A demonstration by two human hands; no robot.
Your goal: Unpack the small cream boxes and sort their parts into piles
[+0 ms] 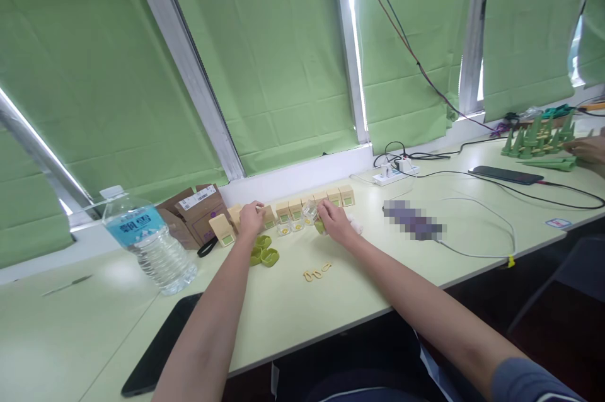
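A row of small beige boxes point(302, 206) stands along the far side of the pale table point(293, 307). My left hand point(250, 220) is closed on one beige box at the row's left end. My right hand point(333, 220) is curled around a small green piece point(319, 227) beside a clear little case point(309, 211). Green shell-like parts point(265, 254) lie just below my left hand. A few small yellow clips point(316, 273) lie on the table nearer to me.
A water bottle point(149, 241) stands at left, a dark phone point(158, 345) by the near edge. Brown cartons point(196, 213) sit behind the row. A power strip point(397, 172), cables, another phone point(508, 175) and green cones point(539, 137) lie right, where another person's hand point(588, 150) rests.
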